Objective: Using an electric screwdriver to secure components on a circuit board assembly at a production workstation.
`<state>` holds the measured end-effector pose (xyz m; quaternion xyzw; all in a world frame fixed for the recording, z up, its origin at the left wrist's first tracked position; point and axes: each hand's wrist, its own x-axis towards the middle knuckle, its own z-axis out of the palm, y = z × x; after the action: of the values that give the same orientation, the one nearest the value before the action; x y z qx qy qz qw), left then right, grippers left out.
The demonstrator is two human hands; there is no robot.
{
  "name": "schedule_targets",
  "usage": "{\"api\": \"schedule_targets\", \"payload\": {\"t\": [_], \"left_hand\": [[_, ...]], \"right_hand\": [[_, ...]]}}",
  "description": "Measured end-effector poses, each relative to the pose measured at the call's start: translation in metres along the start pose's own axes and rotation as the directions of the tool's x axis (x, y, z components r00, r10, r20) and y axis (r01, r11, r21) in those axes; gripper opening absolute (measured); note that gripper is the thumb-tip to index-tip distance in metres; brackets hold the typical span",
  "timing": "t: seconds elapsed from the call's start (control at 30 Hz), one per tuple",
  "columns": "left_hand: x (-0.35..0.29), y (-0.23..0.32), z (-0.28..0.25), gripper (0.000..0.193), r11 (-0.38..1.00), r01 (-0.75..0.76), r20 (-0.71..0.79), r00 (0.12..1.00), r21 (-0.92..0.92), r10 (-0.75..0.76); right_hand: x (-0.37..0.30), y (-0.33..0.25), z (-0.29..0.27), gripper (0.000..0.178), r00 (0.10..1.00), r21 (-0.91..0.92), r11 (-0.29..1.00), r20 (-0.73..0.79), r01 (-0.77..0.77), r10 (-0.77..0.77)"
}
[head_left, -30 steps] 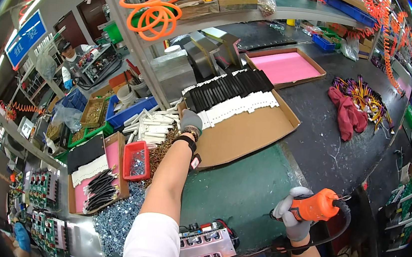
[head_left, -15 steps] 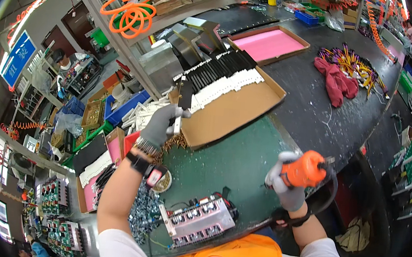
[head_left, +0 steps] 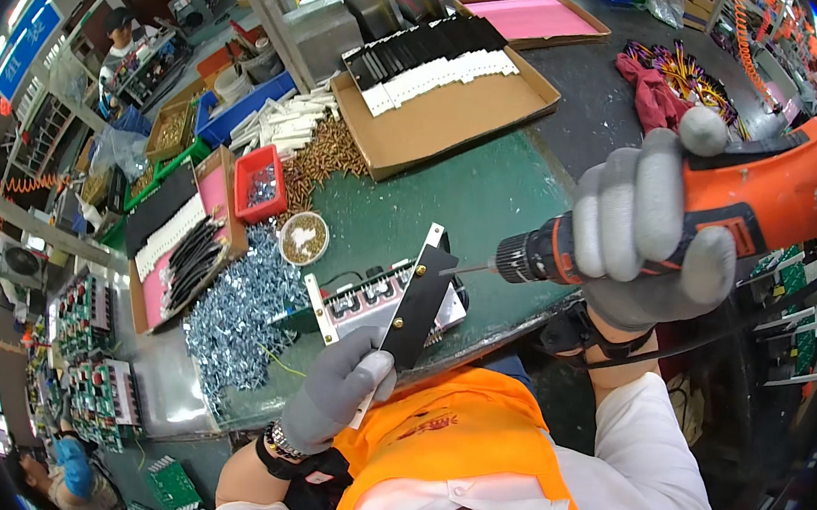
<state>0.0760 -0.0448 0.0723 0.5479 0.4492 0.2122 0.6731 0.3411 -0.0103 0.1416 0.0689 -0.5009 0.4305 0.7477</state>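
Note:
In its grey glove, my left hand is closed on the lower end of a black and white strip with brass-coloured fasteners along it. The strip is tilted above a pale metal assembly with electronic parts, partly hiding it. My right hand, also gloved, wraps round an orange and black power drill. Its thin bit points left at the strip's upper part, close to a brass fastener; whether they touch I cannot tell.
Beyond the assembly lies a cardboard tray with rows of black and white strips. To the left are a heap of silvery metal pieces, a white tub, a red bin and brass pieces. The bench edge runs close to my body.
My left hand has come from the cardboard tray back toward me with the strip. My right hand has raised the drill and turned its bit toward the strip. The view has shifted.

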Motion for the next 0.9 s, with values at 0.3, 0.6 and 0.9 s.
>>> {"api": "schedule_targets", "payload": {"t": [0.3, 0.6, 0.9], "left_hand": [[-0.018, -0.024, 0.001, 0.016, 0.998, -0.028, -0.006, 1.0, -0.059, 0.028], [-0.018, -0.029, 0.003, 0.02, 0.993, -0.114, -0.014, 0.993, 0.033, 0.114], [0.037, -0.053, 0.054, 0.026, 0.924, -0.007, 0.297, 0.946, -0.382, 0.13]], "right_hand": [[-0.012, 0.018, 0.022, 0.059, 0.997, -0.028, 0.997, 0.025, -0.072, 0.073], [-0.013, 0.023, 0.039, 0.059, 0.985, -0.103, 0.983, 0.071, -0.153, 0.16], [-0.007, 0.038, 0.008, 0.049, 0.977, -0.523, 0.827, -0.157, -0.207, 0.145]]}}
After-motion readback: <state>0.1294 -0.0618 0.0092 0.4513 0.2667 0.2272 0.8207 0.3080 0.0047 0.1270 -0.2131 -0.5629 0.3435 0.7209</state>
